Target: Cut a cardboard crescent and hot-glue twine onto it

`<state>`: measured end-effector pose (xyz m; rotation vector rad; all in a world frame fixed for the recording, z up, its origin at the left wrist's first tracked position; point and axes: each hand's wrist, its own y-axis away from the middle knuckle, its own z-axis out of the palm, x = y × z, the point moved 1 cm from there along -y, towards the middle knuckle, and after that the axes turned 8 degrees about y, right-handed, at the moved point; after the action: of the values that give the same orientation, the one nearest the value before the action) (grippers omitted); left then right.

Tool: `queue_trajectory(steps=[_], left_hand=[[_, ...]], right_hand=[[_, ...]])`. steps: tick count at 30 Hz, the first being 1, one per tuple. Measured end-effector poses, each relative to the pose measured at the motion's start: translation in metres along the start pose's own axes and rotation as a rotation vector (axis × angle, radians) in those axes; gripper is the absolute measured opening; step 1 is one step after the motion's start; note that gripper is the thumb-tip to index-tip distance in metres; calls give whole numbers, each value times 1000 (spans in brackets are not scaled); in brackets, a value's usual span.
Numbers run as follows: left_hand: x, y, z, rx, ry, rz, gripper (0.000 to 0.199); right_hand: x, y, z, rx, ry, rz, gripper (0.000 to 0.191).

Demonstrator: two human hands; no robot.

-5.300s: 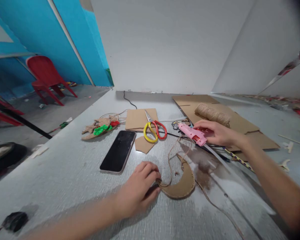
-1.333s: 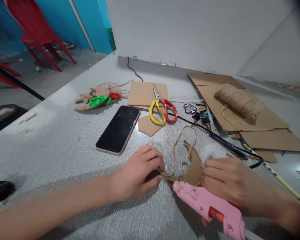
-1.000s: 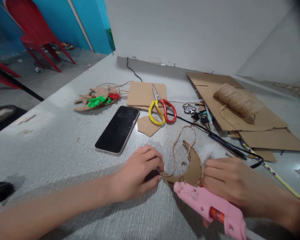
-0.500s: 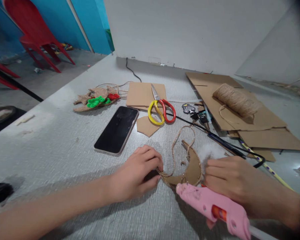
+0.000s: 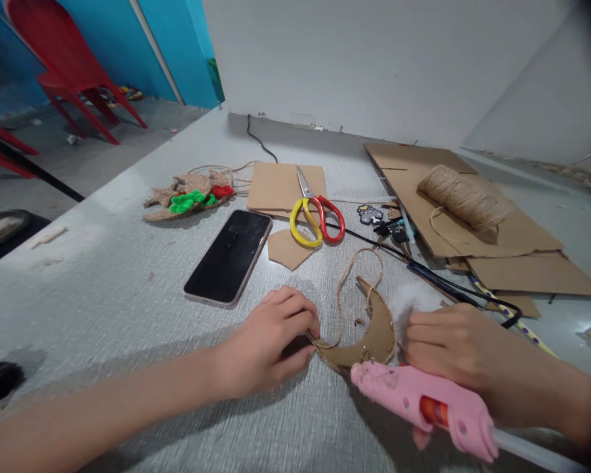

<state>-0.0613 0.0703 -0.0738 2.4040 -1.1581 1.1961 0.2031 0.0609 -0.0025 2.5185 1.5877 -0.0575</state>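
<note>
A crescent-shaped piece of cardboard (image 5: pixel 380 334), edged with twine, lies on the table between my hands. A loop of twine (image 5: pixel 341 282) rises from its ends. The fingers of my left hand (image 5: pixel 283 341) are closed on the crescent's left tip. My right hand (image 5: pixel 448 345) is curled in a fist around a pink hot glue gun (image 5: pixel 423 401), whose grip is mostly hidden by the hand. The gun's nozzle end points left, over the crescent's lower edge. A clear glue stick (image 5: pixel 532 450) sticks out of its back.
Beyond my hands are a phone (image 5: pixel 229 257), scissors (image 5: pixel 320 220) with yellow and red handles, and a small cardboard piece (image 5: pixel 289 251). Cardboard sheets (image 5: pixel 438 230) with a twine roll (image 5: pixel 465 200) are at right. A twine ornament (image 5: pixel 190 197) lies at left; a black cable (image 5: pixel 362 235) crosses behind.
The glue gun has shifted slightly right along the crescent's lower edge, with my right hand still around it. My left hand stays at the crescent's tip.
</note>
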Motion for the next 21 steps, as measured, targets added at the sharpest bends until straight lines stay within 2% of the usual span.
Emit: queue_trajectory(steps=[6, 9, 18, 21], left_hand=[[1, -1, -1, -2, -14, 3, 7], [1, -1, -1, -3, -14, 6, 7], [2, -1, -1, -4, -11, 2, 7], [3, -1, -2, -13, -10, 4, 6]], right_hand=[[3, 1, -1, -24, -11, 9, 33], [4, 3, -1, -47, -12, 16, 28], [18, 13, 10, -4, -36, -10, 23], [21, 13, 11, -18, -87, 9, 27]])
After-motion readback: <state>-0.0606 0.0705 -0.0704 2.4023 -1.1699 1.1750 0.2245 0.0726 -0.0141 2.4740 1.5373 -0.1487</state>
